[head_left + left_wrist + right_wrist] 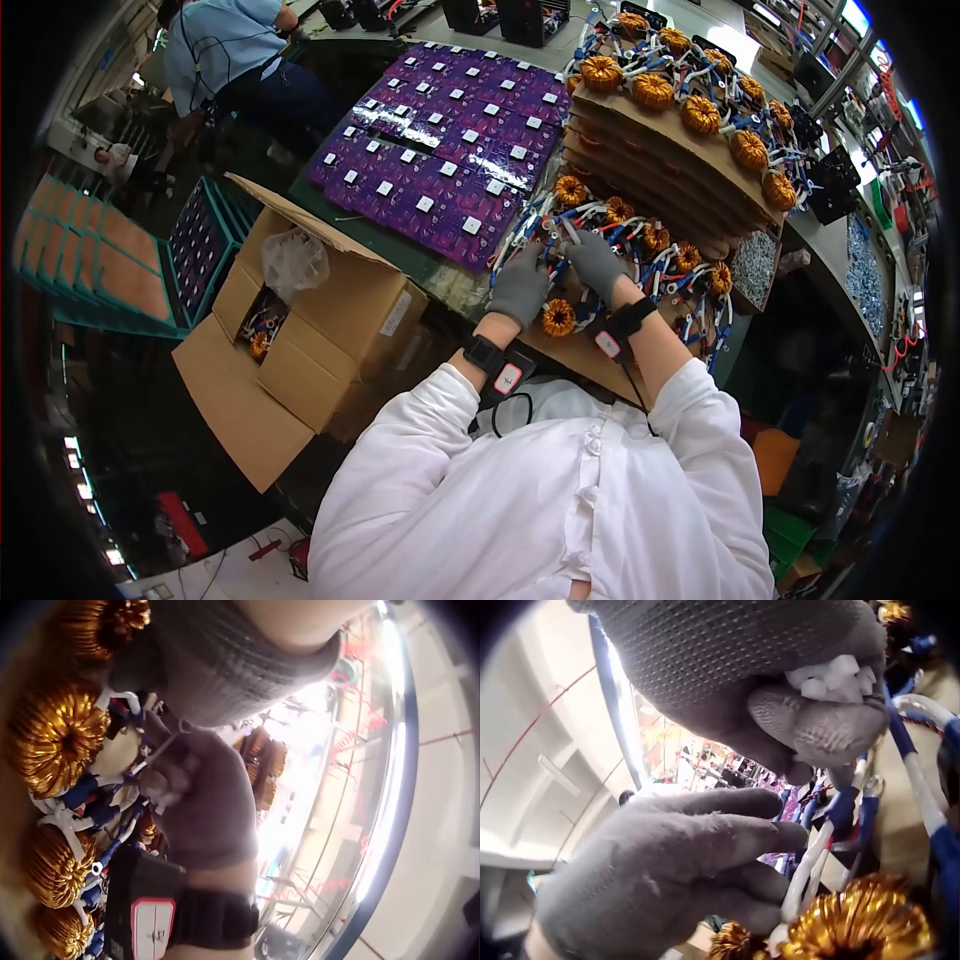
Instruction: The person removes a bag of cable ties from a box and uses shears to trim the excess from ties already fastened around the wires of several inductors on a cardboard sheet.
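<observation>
Both hands wear grey gloves and work among copper-wound ring coils (558, 318) with white and blue leads, lying on cardboard. The right hand (597, 263) curls its fingers round several small white pieces (836, 679), which show in its palm in the right wrist view. Beside it, the left hand (520, 287) has its fingers nearly straight, touching or very near the white leads (810, 866) of a coil (862, 922); its fingertips are partly hidden there. In the left wrist view more coils (60, 739) lie next to the left hand (217, 675).
Purple circuit boards (440, 140) cover the table ahead. A stack of cardboard layers (650, 150) topped with coils stands beyond the right hand. An open carton (310, 370) is at the left, a tray of small metal parts (755, 268) at the right. Another person (225, 50) is at upper left.
</observation>
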A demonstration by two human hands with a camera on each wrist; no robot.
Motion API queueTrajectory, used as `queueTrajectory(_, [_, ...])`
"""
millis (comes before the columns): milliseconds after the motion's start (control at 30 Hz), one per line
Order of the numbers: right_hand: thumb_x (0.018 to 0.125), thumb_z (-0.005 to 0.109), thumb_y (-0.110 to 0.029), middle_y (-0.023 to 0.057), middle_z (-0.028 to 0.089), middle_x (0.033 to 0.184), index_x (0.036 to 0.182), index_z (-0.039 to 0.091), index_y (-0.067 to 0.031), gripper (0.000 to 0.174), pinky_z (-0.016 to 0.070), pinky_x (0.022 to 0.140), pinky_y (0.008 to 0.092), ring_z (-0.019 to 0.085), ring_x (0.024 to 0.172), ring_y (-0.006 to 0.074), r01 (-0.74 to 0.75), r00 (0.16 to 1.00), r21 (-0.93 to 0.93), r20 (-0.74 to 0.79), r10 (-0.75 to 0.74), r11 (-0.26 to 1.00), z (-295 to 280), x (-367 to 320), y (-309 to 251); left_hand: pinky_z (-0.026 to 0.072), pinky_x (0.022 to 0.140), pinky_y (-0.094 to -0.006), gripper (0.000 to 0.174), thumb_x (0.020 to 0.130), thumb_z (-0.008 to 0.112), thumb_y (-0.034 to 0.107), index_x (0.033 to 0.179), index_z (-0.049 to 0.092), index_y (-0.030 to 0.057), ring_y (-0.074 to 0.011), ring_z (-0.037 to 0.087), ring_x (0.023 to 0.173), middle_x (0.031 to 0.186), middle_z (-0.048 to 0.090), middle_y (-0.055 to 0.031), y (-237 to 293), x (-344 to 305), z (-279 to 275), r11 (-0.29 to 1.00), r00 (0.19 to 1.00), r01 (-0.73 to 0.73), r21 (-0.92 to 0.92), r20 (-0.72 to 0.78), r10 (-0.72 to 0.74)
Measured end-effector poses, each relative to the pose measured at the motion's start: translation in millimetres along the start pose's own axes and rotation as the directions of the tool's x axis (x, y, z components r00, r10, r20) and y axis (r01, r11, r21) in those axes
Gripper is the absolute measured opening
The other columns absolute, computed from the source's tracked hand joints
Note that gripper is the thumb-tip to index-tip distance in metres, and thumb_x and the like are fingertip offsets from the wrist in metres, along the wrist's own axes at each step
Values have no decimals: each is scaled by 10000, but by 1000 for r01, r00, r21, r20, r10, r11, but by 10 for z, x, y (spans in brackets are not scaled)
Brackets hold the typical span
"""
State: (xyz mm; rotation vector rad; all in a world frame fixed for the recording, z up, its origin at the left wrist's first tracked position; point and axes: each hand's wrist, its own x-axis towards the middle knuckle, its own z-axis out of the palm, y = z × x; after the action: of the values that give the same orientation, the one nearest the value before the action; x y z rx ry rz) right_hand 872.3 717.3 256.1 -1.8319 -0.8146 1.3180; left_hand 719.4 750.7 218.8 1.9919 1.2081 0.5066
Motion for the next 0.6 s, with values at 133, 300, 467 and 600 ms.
queueTrajectory(133, [868,480,-266,181,645,1000,1025,619,-56,297,482,797,426,618,922,361,52,996,-662,-15,-83,748,116,194,-63,529,669,-423,287,851,559,202,1087,581,40,-334,665,807,951,661,-195,292,-27,-76,872,985,-115,477,165,39])
queueTrajectory(300, [868,530,-355,209,619,1101,1109,593,-84,368,477,807,448,598,983,390,186,968,-475,-61,-243,860,19,143,327,534,650,-436,305,822,575,197,1029,597,-26,-337,674,780,836,670,-209,335,10,205,847,949,-219,485,308,69])
queueTrajectory(467, [824,571,-170,114,636,918,1218,539,-42,416,461,702,372,594,758,228,399,910,-296,13,-415,868,-24,327,726,527,721,-437,422,780,559,114,1169,545,-50,-347,665,843,918,667,-219,379,146,108,914,960,24,405,247,-135])
queueTrajectory(600, [824,563,-164,22,586,707,983,637,-20,227,362,486,251,476,561,114,138,984,212,-141,-109,968,-105,226,629,488,756,-395,591,749,620,149,1317,465,97,-301,648,892,993,654,-195,-8,240,227,956,965,246,-159,128,-227])
